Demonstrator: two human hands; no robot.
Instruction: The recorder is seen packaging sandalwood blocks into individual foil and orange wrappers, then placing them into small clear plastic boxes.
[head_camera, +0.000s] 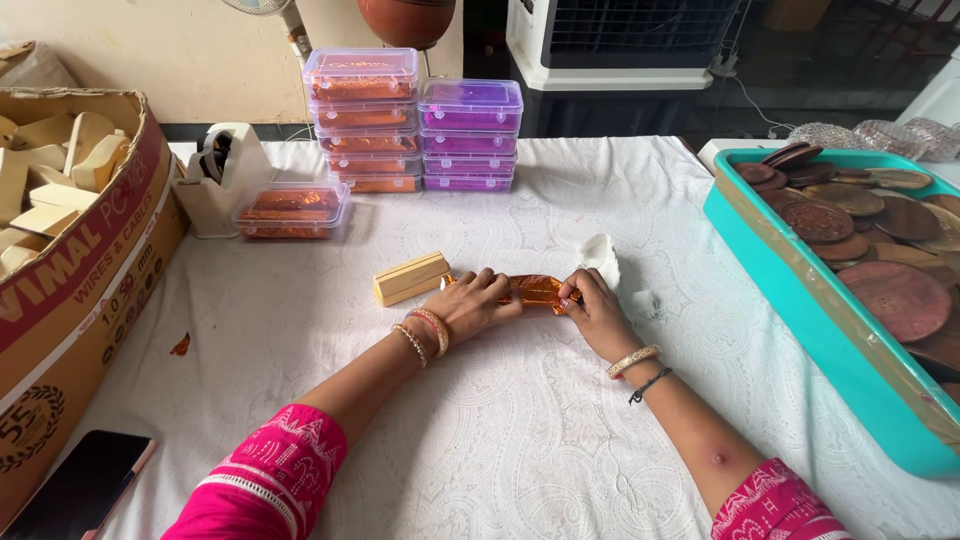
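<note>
My left hand (472, 305) and my right hand (595, 308) both grip a small piece wrapped in shiny orange foil (532, 290) that lies on the white tablecloth (520, 440). The fingers of each hand press one end of the wrap. Just left of my left hand lies a bare pale wooden block (411, 277). A crumpled white cloth (603, 257) sits beyond my right hand.
A cardboard box (75, 290) of wooden blocks stands at the left, a phone (80, 485) at its foot. A tape dispenser (222, 175), an orange-filled clear box (292, 209) and stacked purple-lidded boxes (415, 125) stand at the back. A teal tray (800, 290) of round wooden discs is at the right.
</note>
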